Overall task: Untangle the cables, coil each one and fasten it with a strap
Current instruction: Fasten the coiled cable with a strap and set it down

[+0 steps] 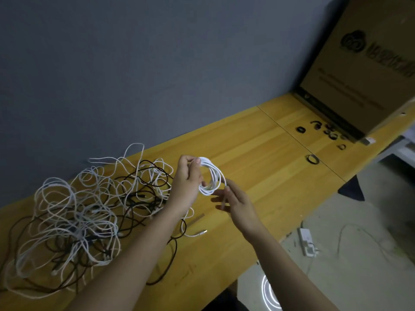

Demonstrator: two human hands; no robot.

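Observation:
A white cable coil (213, 176) hangs in the air above the yellow table (258, 153). My left hand (187, 182) grips the coil's left side, thumb at the top. My right hand (238, 203) pinches the coil's loose end at its right side, and the end runs down past my fingers. A big tangle of white and black cables (85, 209) lies on the table to the left. Several black straps (323, 131) lie at the far right of the table, one larger strap ring (312, 158) nearer to me.
A large cardboard box (363, 68) stands at the table's far right end against the grey wall (134, 63). A white power strip (306, 241) and a thin cable lie on the floor to the right. The table's front edge runs diagonally under my right arm.

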